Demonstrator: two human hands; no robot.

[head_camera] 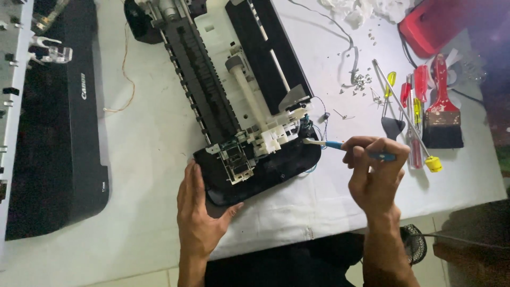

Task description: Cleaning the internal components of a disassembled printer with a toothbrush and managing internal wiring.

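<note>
A stripped printer chassis (223, 79), black and white with a grey roller, lies slantwise on the white table (149, 159). My left hand (197, 210) rests flat with fingers apart against the chassis's near black end. My right hand (374, 172) grips a small blue-handled brush (332, 144). Its white tip touches the white gear parts (276, 133) at the chassis's right corner, beside loose blue wires.
A black printer cover (58, 133) lies at the left. At the right lie red and yellow screwdrivers (414, 106), a red-handled paintbrush (441, 114), scattered screws (361, 79) and a red box (441, 24). Crumpled white tissue (361, 9) is at the far edge.
</note>
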